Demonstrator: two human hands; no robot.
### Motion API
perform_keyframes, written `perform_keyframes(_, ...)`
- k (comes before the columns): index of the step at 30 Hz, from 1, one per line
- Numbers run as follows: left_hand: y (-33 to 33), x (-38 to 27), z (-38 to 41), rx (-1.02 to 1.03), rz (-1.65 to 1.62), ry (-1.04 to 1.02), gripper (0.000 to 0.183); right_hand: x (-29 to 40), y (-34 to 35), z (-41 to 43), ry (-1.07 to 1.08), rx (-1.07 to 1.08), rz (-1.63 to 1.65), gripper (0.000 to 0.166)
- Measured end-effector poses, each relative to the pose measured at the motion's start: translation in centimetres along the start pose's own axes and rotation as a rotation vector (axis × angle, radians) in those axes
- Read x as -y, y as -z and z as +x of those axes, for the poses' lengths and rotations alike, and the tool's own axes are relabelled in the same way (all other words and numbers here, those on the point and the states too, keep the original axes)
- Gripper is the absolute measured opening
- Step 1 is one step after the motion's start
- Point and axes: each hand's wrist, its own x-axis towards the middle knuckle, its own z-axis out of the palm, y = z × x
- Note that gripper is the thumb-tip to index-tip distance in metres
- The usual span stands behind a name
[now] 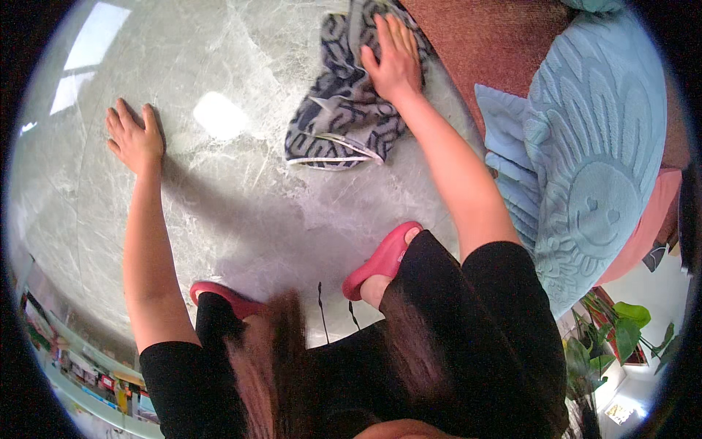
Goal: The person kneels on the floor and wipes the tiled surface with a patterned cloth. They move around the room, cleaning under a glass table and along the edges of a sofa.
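Note:
My left hand (135, 136) is raised at the left over the glossy grey marbled floor (247, 66), its fingers apart and holding nothing; whether it touches the floor I cannot tell. At the top, right of centre, my right hand (396, 60) lies flat on a crumpled grey and black patterned cloth (343, 118), fingers extended and not gripping it. The cloth has a pale edging and spreads over the floor beside the brown sofa.
Along the right stands a reddish-brown upholstered sofa (466, 38), draped with a light blue quilted cover (603, 164). A leafy plant (625, 329) is at lower right, a shelf with assorted items (90, 378) at lower left. My feet wear red slippers (381, 263).

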Motion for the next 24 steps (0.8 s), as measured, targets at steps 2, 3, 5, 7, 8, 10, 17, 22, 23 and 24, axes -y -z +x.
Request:
perform_keyframes(2,0.2,0.2,0.0,-0.003,0.001,0.005,0.071,-0.2,1.7,-2.7,-0.043,0.045,-0.039,0.064)
perform_keyframes(3,0.2,0.0,0.0,-0.001,-0.005,0.009,0.071,-0.6,2.6,-4.0,-0.038,0.042,-0.105,0.063)
perform_keyframes(5,0.2,-0.3,0.0,0.006,-0.01,0.014,0.071,-1.8,4.2,-6.9,-0.166,0.061,-0.183,0.063)
perform_keyframes(7,0.3,-0.2,0.1,0.007,-0.005,0.012,0.071,-2.6,5.7,-9.2,-0.237,0.108,-0.13,0.064)
perform_keyframes(8,0.3,0.0,0.1,0.003,-0.005,0.013,0.071,-2.2,6.1,-10.6,-0.272,0.134,-0.234,0.066)
perform_keyframes(10,0.1,0.2,-0.1,-0.004,-0.004,0.013,0.071,-0.3,6.8,-12.7,-0.337,0.184,-0.286,0.068)
perform_keyframes(17,-0.5,1.5,0.2,-0.015,-0.014,-0.046,0.071,-1.5,2.5,-8.4,-0.412,0.041,-0.316,0.066)
perform_keyframes(22,-1.9,0.9,0.9,-0.037,-0.049,-0.092,0.07,-18.4,1.6,-5.2,-0.263,-0.074,-0.155,0.048)
perform_keyframes(23,-1.5,1.7,0.7,-0.032,-0.018,-0.093,0.07,-17.1,0.8,-3.8,-0.359,-0.039,-0.07,0.047)
perform_keyframes(24,-1.5,1.9,0.7,-0.03,-0.013,-0.094,0.07,-15.6,1.7,-3.0,-0.406,-0.023,-0.055,0.047)
